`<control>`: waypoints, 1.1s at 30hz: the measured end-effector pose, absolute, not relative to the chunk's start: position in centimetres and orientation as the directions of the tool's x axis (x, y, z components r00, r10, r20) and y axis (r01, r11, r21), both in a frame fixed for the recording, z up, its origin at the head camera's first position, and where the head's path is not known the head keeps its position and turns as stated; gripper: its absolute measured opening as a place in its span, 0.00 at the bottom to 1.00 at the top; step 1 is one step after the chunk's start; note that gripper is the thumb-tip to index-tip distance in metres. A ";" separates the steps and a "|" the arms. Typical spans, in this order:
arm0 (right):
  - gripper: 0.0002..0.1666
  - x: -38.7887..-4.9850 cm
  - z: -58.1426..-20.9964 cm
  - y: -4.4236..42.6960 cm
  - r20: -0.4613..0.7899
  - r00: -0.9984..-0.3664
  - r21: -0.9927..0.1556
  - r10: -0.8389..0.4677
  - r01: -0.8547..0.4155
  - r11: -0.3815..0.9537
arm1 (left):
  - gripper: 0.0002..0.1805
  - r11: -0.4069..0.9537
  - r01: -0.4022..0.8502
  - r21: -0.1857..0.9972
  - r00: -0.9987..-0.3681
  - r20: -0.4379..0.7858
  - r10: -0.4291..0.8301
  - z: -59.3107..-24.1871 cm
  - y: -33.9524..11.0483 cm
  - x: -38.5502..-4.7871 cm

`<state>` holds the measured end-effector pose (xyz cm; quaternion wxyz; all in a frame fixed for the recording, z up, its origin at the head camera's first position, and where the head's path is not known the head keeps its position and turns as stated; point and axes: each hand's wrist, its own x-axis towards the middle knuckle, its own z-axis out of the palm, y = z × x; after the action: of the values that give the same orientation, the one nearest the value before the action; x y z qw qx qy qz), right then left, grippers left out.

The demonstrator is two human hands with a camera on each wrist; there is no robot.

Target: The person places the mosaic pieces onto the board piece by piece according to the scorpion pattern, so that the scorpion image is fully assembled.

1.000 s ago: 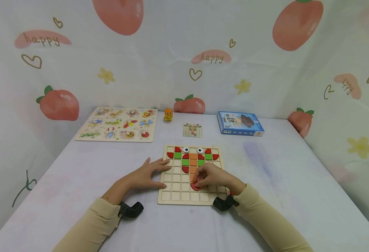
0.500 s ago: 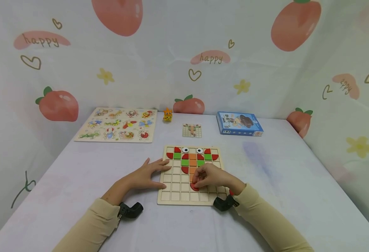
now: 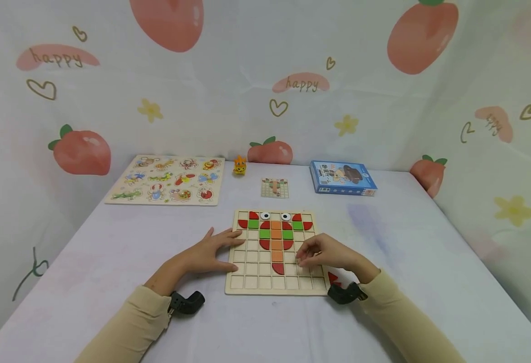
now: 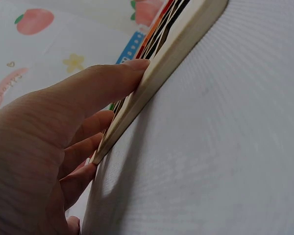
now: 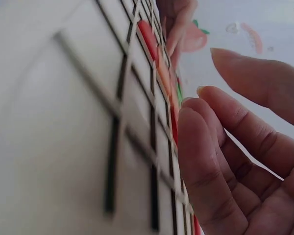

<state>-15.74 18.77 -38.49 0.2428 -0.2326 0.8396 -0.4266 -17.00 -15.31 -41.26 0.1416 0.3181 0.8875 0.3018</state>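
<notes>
A wooden grid board [image 3: 256,283] carries red quarter-round pieces, green and orange squares and two eye pieces. One red quarter-round piece [image 3: 278,268] sits below the column of orange squares [image 3: 276,256]. My left hand [image 3: 208,253] rests on the board's left edge; its thumb and fingertips touch the rim, spread apart, in the left wrist view. Over the board's right part is my right hand [image 3: 331,253], with bent, relaxed fingers. In the right wrist view, a gap parts thumb from fingers [image 5: 235,117] and nothing is held.
Red pieces [image 3: 333,278] lie beside the board's right edge, partly behind the right wrist camera. Behind the board are a small pattern card [image 3: 275,188], an orange figurine [image 3: 240,166], a blue box [image 3: 343,178] and an insect puzzle board [image 3: 167,180].
My right hand has let go of the red quarter-round piece under the orange squares and moved right. That piece and another red one are now uncovered. My left hand stays put.
</notes>
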 end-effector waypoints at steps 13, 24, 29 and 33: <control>0.14 -13.7 -38.6 23.1 -0.249 -0.812 -0.836 -0.527 -0.094 0.541 | 0.39 0.613 0.469 0.636 -0.759 -0.064 0.648 -41.2 -15.4 -17.0; 0.16 -12.4 -39.5 24.6 -0.250 -0.819 -0.855 -0.516 -0.063 0.515 | 0.39 0.606 0.470 0.642 -0.755 -0.063 0.653 -41.2 -15.5 -17.0; 0.14 -12.4 -39.7 24.8 -0.252 -0.830 -0.845 -0.498 -0.063 0.532 | 0.39 0.604 0.481 0.636 -0.755 -0.050 0.654 -41.3 -15.4 -17.0; 0.14 -12.4 -39.7 24.8 -0.261 -0.837 -0.836 -0.482 -0.054 0.547 | 0.39 0.603 0.483 0.635 -0.755 -0.048 0.654 -41.3 -15.4 -17.0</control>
<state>-12.41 24.80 -39.74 0.2382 -0.1581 0.8465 -0.4491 -17.01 -15.41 -41.30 0.1391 0.3215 0.8844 0.3083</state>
